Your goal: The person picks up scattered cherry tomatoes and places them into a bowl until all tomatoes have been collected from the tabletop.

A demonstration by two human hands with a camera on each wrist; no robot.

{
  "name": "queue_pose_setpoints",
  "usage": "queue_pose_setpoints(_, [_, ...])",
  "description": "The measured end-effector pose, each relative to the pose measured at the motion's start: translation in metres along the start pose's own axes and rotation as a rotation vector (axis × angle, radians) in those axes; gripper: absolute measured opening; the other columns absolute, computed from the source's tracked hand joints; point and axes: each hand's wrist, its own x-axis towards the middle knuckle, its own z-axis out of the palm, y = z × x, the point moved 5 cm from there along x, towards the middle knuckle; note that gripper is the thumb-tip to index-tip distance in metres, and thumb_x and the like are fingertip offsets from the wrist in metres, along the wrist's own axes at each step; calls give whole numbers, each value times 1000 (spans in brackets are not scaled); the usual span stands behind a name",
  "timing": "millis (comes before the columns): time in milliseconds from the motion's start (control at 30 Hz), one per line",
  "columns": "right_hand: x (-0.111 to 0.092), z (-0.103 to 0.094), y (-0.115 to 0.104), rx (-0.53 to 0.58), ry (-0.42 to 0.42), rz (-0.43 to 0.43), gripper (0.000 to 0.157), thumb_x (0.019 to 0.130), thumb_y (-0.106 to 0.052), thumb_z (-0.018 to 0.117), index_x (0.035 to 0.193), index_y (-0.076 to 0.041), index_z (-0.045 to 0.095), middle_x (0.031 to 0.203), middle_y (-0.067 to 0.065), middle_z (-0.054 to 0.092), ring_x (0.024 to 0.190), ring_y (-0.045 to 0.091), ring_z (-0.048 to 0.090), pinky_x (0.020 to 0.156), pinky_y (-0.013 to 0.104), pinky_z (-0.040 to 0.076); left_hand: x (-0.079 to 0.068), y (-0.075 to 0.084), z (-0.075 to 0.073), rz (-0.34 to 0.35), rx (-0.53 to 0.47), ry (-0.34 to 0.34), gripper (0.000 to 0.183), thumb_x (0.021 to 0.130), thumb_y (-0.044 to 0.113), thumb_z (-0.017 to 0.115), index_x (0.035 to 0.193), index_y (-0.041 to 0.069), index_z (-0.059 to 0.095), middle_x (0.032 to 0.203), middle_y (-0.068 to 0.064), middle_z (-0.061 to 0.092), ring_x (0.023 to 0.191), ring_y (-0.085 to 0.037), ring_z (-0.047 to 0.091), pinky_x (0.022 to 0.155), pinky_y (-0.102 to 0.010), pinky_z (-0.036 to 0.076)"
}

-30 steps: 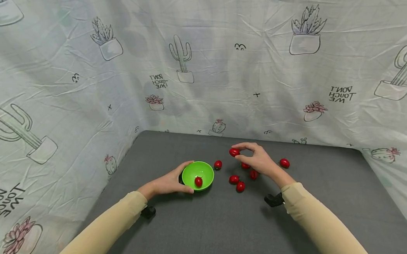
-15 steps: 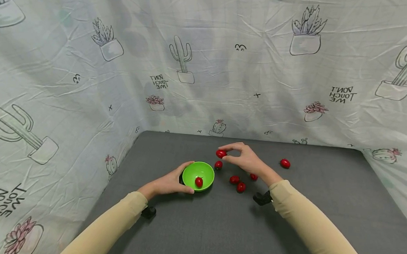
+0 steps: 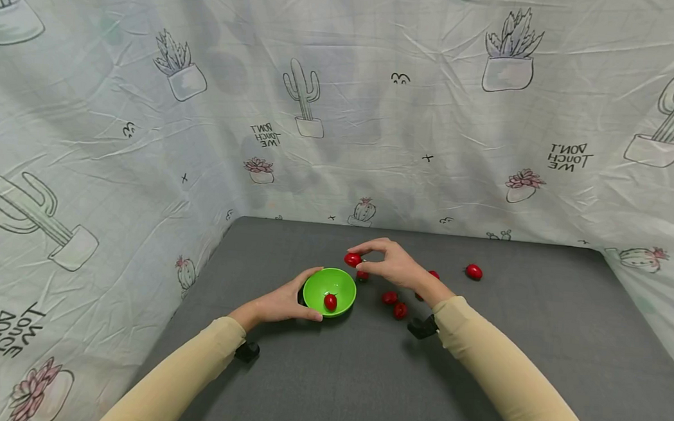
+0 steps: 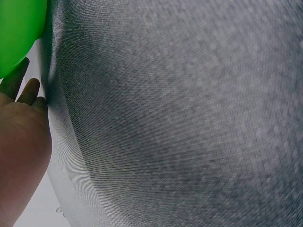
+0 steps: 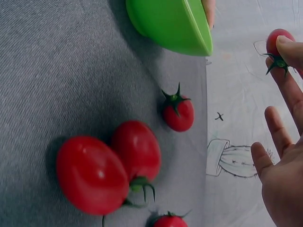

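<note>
The left hand (image 3: 285,301) curves round the left side of the bowl (image 3: 332,281) on the worktop (image 3: 327,377), seemingly to steady it, one tomato (image 3: 330,302) inside, while farther off the right hand (image 3: 390,264) holds a second tomato (image 3: 352,260) aloft in a narrow pinch, apparently because it is small.

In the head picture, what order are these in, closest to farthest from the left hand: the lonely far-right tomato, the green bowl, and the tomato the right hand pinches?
1. Green bowl: held by the left hand.
2. Pinched cherry tomato: in the right hand, near the bowl's back-right edge.
3. Lone cherry tomato: on the table, far right.
</note>
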Motion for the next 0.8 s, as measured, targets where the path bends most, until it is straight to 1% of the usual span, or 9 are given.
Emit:
queue_pose_setpoints(100, [3,5,-1,1,-16,-19,33,95,-36,74,128,-32,72,129,-7,62,130,21,41,105,55,37,-1,0,0,3,-6,1,107,83,43,86,164,29,17,159,-2,32,140,-20,38,112,-50,32])
queue_pose_setpoints(333, [7,16,0,17,-41,-50,31,95,-34,75,126,-33,73,128,-9,63,131,21,40,108,61,34,-1,-1,2,8,-11,-5,107,84,42,86,164,28,16,160,-2,31,140,-20,38,113,-50,32])
queue_pose_setpoints(500, [9,24,-1,6,-54,-62,30,95,-32,75,126,-32,74,126,-10,64,131,21,42,106,59,36,-2,-1,3,9,-14,-9,107,84,43,86,164,29,16,161,-2,29,142,-20,36,114,-51,31])
queue_pose_setpoints(633, [9,31,-4,2,-72,-70,32,95,-30,76,127,-30,74,132,-6,62,134,23,40,106,59,36,-3,-1,3,13,-17,-12,107,85,40,85,164,29,15,163,-1,27,145,-21,33,115,-53,30])
queue_pose_setpoints(800, [9,38,-4,19,-89,-62,32,95,-30,77,127,-29,74,139,-2,56,135,23,39,104,50,43,-3,-2,4,10,-13,-11,105,86,39,84,164,29,14,164,-1,24,146,-22,31,115,-54,29])
